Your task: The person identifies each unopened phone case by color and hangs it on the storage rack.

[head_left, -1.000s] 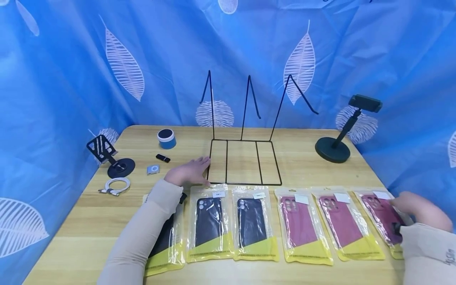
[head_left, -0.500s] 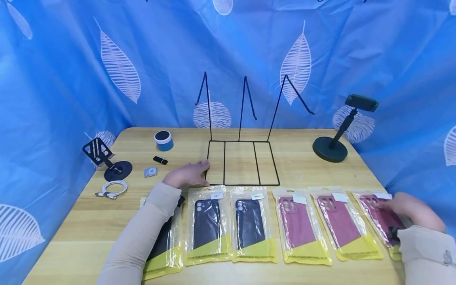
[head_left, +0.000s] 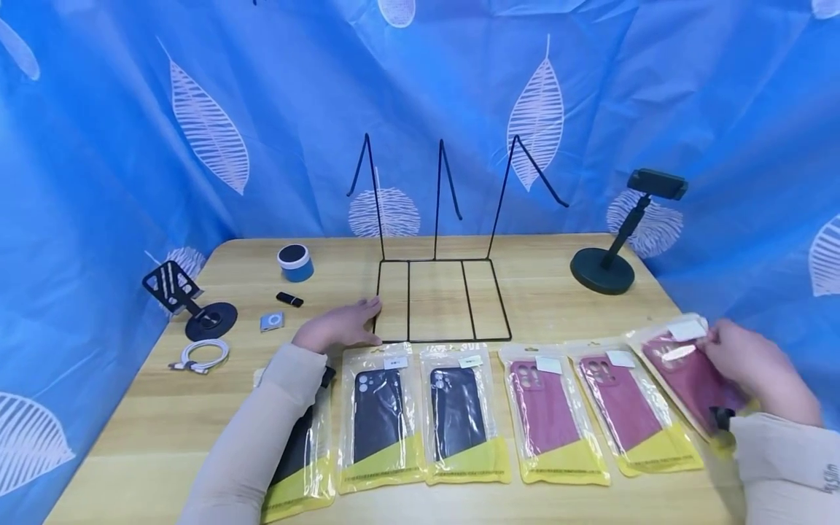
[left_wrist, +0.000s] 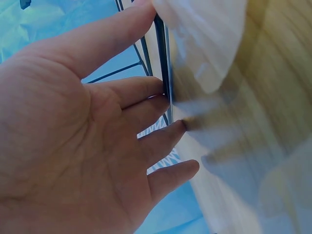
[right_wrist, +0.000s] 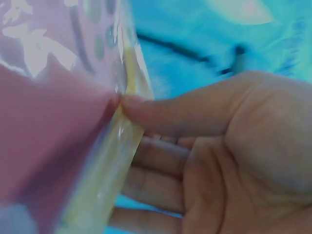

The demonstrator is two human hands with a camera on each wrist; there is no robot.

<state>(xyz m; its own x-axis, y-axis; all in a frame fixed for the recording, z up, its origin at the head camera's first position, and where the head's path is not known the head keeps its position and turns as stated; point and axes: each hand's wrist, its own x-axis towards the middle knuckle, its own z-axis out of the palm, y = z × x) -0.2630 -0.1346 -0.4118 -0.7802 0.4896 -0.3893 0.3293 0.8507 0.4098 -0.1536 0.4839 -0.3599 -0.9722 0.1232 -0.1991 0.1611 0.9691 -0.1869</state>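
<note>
left sleeve (head_left: pixel 246 445): cream, creased | right sleeve (head_left: pixel 781 459): cream, dark lettering (head_left: pixel 829 477) | small black piece (head_left: pixel 722 418) by each cuff (head_left: pixel 297 370)

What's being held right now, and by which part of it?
The rightmost packet, pinched by its right edge in the right hand. The left hand, fingers extended, seems only to touch the rack.

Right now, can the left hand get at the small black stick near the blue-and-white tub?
Probably yes: the left hand only touches the near end of the wire rack, and bare tabletop lies between it and the small black stick.
</note>
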